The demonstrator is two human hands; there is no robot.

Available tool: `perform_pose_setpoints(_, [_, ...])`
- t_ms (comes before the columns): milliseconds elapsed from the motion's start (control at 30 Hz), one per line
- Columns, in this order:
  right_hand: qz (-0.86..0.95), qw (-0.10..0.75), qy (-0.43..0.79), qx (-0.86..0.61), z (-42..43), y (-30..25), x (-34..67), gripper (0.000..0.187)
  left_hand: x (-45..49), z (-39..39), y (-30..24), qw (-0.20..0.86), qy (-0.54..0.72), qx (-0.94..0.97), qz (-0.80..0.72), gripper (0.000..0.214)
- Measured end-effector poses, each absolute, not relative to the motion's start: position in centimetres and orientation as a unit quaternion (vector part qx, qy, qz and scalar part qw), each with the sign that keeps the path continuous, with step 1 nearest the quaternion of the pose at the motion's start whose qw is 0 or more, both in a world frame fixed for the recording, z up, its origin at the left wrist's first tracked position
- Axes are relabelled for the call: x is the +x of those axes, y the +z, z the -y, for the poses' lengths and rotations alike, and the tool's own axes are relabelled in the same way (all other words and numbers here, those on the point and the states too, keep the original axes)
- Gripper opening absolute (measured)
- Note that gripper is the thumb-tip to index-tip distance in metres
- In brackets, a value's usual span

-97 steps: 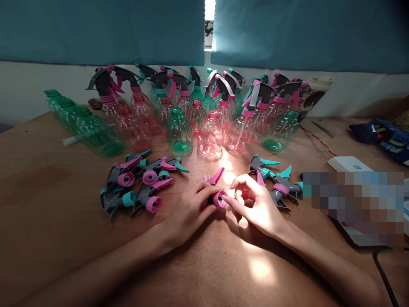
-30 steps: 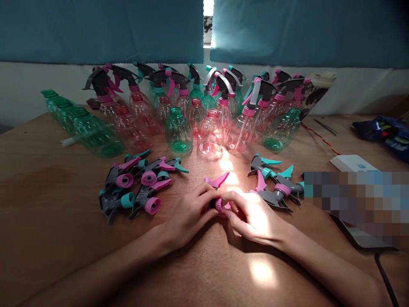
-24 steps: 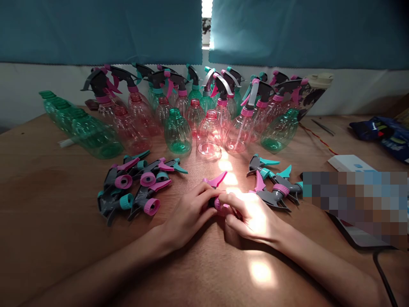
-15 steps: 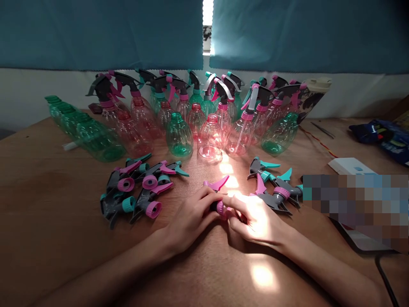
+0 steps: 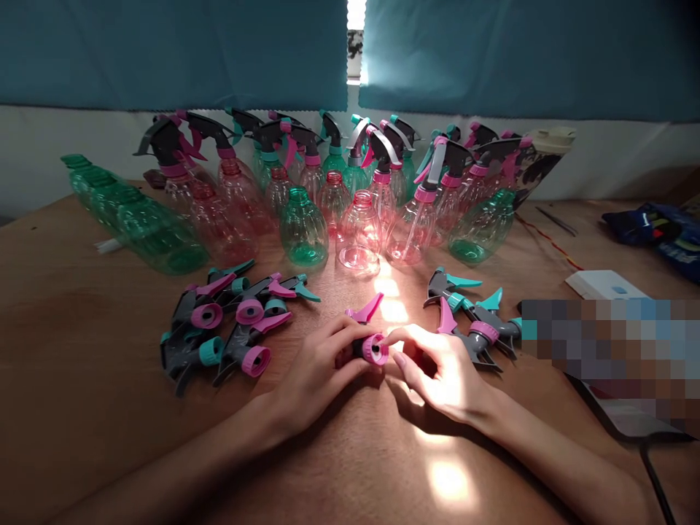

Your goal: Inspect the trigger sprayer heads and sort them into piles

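I hold one pink-collared spray head at centre in the closed left hand, the right hand at its rim, finger and thumb parted; sprayer-topped bottles stand upper-middle, while open-necked bottles and loose spray heads remain unjoined.

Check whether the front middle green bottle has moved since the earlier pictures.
No. Against the curtains, the front middle green bottle stands in the same place, left of their gap.
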State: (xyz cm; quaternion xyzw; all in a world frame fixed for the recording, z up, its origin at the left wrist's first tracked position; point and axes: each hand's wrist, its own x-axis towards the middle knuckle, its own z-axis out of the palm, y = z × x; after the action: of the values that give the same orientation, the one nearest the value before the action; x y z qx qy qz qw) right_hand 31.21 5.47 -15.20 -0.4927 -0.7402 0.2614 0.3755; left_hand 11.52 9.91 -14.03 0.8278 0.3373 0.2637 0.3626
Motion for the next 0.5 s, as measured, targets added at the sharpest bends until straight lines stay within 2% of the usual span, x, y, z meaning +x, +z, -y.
perform_pose_setpoints(167, [0.738, 0.402, 0.214, -0.497, -5.1, -15.8, 30.7, 0.024, 11.6, -9.8, -14.2, 0.362, 0.278, 0.814, -0.36, 0.026])
perform_pose_setpoints(500, [0.632, 0.383, 0.379, -0.557, -4.8, -16.2, 30.1, 0.035, 11.5, -9.9, -14.2, 0.349, 0.287, 0.821, -0.35, 0.027])
